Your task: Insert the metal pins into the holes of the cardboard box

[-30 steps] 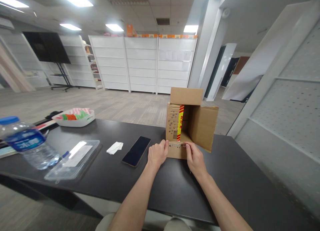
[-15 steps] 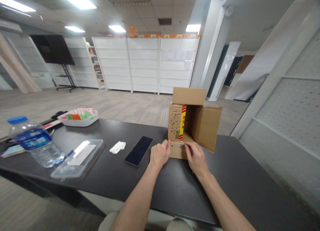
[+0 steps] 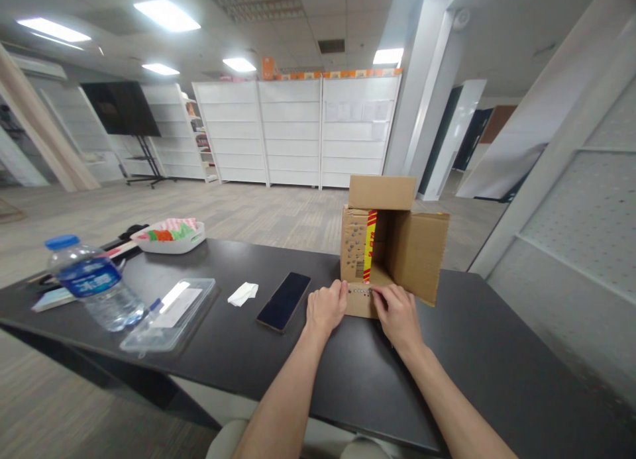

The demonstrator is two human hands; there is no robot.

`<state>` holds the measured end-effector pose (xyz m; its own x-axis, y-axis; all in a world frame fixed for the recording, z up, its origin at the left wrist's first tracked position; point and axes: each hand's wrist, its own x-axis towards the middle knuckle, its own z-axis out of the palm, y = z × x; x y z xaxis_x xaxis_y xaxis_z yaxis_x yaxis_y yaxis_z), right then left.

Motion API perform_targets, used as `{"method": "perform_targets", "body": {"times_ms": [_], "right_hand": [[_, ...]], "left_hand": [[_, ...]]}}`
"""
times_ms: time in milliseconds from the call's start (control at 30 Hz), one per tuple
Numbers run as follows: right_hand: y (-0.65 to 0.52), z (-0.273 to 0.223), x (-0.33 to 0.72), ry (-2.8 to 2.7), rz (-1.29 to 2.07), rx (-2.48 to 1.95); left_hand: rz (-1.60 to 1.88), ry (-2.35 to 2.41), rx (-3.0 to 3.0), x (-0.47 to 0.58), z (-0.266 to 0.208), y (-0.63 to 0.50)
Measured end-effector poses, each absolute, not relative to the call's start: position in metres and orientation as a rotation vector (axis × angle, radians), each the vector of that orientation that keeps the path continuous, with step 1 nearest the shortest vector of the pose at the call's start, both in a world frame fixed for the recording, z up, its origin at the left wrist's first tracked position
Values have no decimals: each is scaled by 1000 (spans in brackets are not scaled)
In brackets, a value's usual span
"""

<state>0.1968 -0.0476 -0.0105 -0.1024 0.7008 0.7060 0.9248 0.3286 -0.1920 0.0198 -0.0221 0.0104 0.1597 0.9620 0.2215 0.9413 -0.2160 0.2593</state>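
An open cardboard box (image 3: 417, 257) stands on the dark table with its opening towards me and its flaps spread. Along its lower front flap (image 3: 362, 308) runs a row of small round metallic dots. More grey dots mark the left flap (image 3: 352, 240), beside a red-and-yellow tape strip (image 3: 370, 247). My left hand (image 3: 325, 308) is closed at the lower flap's left edge, thumb up against it. At that flap's upper right, my right hand (image 3: 399, 315) makes a pinch, its fingertips beside the dot row. Whatever small thing those fingertips hold is hidden.
Left of my hands lie a black phone (image 3: 283, 302), a crumpled white tissue (image 3: 243, 294) and a clear plastic case (image 3: 169, 316). A water bottle (image 3: 97, 283) with a blue cap stands farther left. Behind it sits a white basket (image 3: 169, 244) of colourful packets.
The whole view has shifted a little, so everything appears farther right. Both hands keep nearly the same places on the box's lower flap.
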Motion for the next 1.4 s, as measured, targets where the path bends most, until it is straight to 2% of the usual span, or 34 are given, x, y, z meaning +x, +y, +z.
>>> {"method": "perform_targets", "body": {"times_ms": [1400], "right_hand": [[-55,-8,194,-1746,-320,-1399]], "left_hand": [[548,1933,2345,20,8,-21]]}}
